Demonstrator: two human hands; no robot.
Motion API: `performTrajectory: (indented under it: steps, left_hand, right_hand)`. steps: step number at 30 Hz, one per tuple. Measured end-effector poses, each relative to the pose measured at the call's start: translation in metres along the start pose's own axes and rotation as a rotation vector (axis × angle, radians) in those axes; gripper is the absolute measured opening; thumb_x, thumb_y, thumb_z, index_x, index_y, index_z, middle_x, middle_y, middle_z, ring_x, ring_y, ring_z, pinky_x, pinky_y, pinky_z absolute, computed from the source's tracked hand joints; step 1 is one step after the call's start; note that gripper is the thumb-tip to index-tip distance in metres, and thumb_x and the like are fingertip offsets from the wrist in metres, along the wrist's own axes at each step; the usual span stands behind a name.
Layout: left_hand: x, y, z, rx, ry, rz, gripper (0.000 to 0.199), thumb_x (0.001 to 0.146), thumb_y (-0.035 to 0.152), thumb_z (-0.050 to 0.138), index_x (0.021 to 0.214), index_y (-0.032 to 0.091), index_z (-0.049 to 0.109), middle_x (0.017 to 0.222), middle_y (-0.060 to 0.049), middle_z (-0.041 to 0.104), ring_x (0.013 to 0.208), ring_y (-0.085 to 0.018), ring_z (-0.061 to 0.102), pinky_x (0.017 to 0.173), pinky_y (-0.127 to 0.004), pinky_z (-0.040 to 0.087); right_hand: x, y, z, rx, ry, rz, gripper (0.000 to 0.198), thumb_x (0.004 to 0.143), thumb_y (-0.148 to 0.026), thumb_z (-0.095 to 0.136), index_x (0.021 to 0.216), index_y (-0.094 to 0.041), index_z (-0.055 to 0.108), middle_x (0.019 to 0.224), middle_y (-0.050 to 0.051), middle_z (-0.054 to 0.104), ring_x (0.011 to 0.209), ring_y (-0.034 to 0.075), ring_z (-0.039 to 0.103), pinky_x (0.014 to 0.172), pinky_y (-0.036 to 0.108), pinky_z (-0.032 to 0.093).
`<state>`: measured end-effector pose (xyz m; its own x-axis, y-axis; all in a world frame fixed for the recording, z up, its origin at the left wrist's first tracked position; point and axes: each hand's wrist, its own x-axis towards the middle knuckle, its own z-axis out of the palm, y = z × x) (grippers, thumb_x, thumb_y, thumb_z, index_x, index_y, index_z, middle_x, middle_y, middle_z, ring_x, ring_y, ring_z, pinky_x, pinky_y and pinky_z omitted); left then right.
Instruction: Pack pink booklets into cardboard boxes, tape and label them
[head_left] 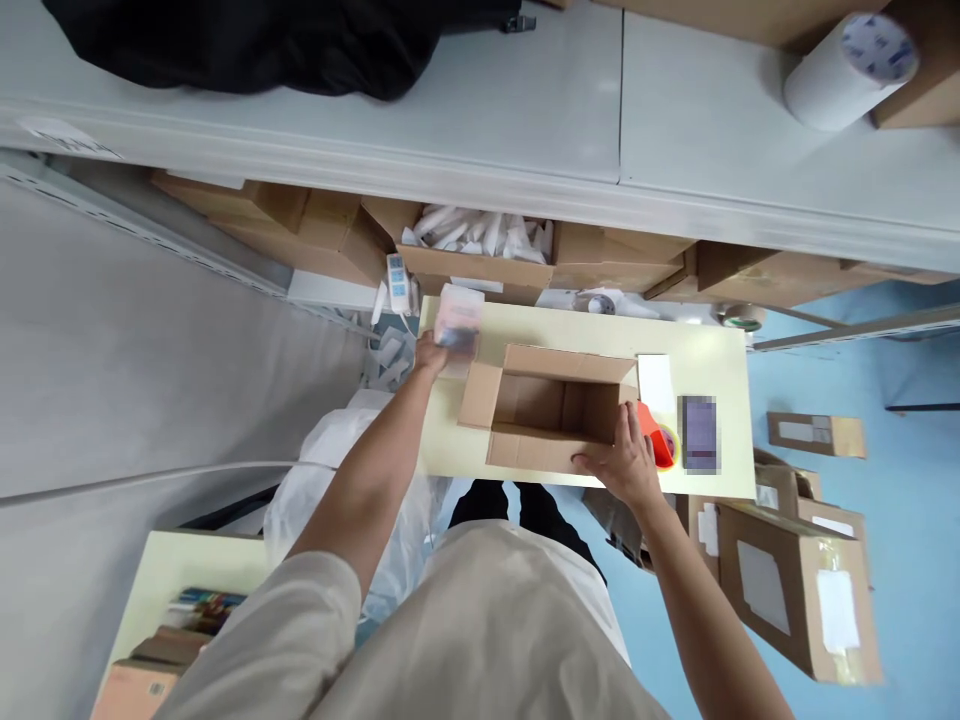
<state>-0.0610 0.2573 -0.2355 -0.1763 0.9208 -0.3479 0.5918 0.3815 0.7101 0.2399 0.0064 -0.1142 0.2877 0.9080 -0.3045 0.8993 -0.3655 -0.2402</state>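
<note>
An open cardboard box stands on the pale yellow table with its flaps folded outward and no contents visible inside. At its right front corner rests my right hand, thumb apart and fingers stretched along the right flap. My left hand is closed on the edge of a pale pink pack, left of the box's far corner. Motion blurs the pack, so its print cannot be read. Just right of my right hand lie a tape roll and an orange-red piece overlapping it.
A white card and a pixelated dark item lie on the table. Behind are a carton of white pieces and a power strip. A grey shelf overhangs. Cartons stand at right, plastic bags at left.
</note>
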Motion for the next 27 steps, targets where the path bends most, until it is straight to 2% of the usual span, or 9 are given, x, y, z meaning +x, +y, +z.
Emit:
performTrajectory:
  steps: [3,5,8,10,13,16,22,25,27]
  left_hand:
    - [-0.011,0.007,-0.028,0.000,0.035,0.050,0.031,0.070,0.006,0.050,0.098,0.015,0.061,0.089,-0.005,0.067,0.088,-0.019,0.064,0.081,-0.030,0.049]
    - [-0.024,0.022,-0.055,0.000,0.097,0.160,0.036,0.073,0.007,0.047,0.105,0.015,0.059,0.093,-0.004,0.067,0.090,-0.018,0.063,0.085,-0.030,0.048]
    - [-0.062,0.060,-0.094,0.023,0.202,0.484,0.037,0.078,0.013,0.047,0.113,0.015,0.057,0.100,-0.005,0.066,0.094,-0.018,0.061,0.088,-0.031,0.047]
    - [-0.099,0.091,-0.104,0.086,0.211,0.681,0.036,0.080,0.014,0.046,0.114,0.016,0.058,0.107,-0.006,0.065,0.101,-0.019,0.060,0.091,-0.030,0.046]
    - [-0.155,0.127,-0.087,0.208,0.046,0.873,0.036,0.079,0.010,0.043,0.110,0.017,0.061,0.107,-0.006,0.065,0.103,-0.020,0.060,0.093,-0.031,0.046]
    - [-0.186,0.138,-0.051,0.295,-0.136,0.924,0.041,0.077,0.004,0.040,0.110,0.017,0.061,0.108,-0.007,0.066,0.102,-0.020,0.061,0.090,-0.032,0.047]
    - [-0.180,0.129,-0.005,0.463,-0.355,0.696,0.043,0.077,0.005,0.043,0.112,0.022,0.061,0.105,-0.004,0.069,0.099,-0.020,0.064,0.084,-0.031,0.050]
    - [-0.180,0.132,0.008,0.508,-0.372,0.636,0.044,0.079,0.011,0.047,0.121,0.023,0.056,0.119,-0.005,0.064,0.109,-0.021,0.060,0.093,-0.033,0.047]
    - [-0.189,0.133,0.012,0.530,-0.317,0.655,0.047,0.080,0.016,0.051,0.127,0.021,0.051,0.128,-0.008,0.059,0.119,-0.023,0.054,0.101,-0.037,0.042]
  right_hand:
    - [0.002,0.003,0.005,0.047,0.053,-0.044,0.106,0.073,-0.062,0.059,0.149,-0.017,-0.001,0.153,0.020,0.016,0.137,0.039,0.025,0.104,0.057,0.029]
    - [0.002,0.004,0.008,0.094,0.120,-0.080,0.105,0.072,-0.063,0.060,0.148,-0.016,0.004,0.151,0.022,0.017,0.136,0.040,0.024,0.102,0.056,0.030]
    - [0.003,0.005,0.011,0.142,0.198,-0.095,0.102,0.071,-0.065,0.061,0.147,-0.017,0.013,0.143,0.023,0.027,0.130,0.041,0.029,0.100,0.057,0.031]
    - [0.003,0.005,0.010,0.154,0.199,-0.079,0.100,0.070,-0.066,0.061,0.146,-0.019,0.017,0.136,0.022,0.034,0.125,0.040,0.034,0.098,0.055,0.032]
    - [0.003,0.003,0.007,0.159,0.167,-0.032,0.100,0.068,-0.066,0.062,0.145,-0.021,0.019,0.133,0.019,0.035,0.122,0.038,0.036,0.096,0.052,0.035]
    - [0.003,-0.001,0.001,0.150,0.120,0.020,0.102,0.065,-0.064,0.065,0.146,-0.023,0.018,0.135,0.018,0.033,0.124,0.038,0.034,0.094,0.049,0.035]
    - [0.005,-0.002,-0.010,0.143,0.043,0.053,0.102,0.064,-0.062,0.068,0.146,-0.026,0.019,0.136,0.016,0.034,0.123,0.036,0.035,0.093,0.049,0.035]
    - [0.006,0.003,-0.012,0.155,0.044,0.023,0.098,0.065,-0.062,0.067,0.145,-0.028,0.021,0.137,0.016,0.034,0.125,0.037,0.034,0.094,0.049,0.035]
    - [0.006,0.008,-0.012,0.172,0.062,0.000,0.096,0.065,-0.063,0.066,0.144,-0.028,0.024,0.138,0.016,0.032,0.126,0.038,0.032,0.094,0.050,0.034]
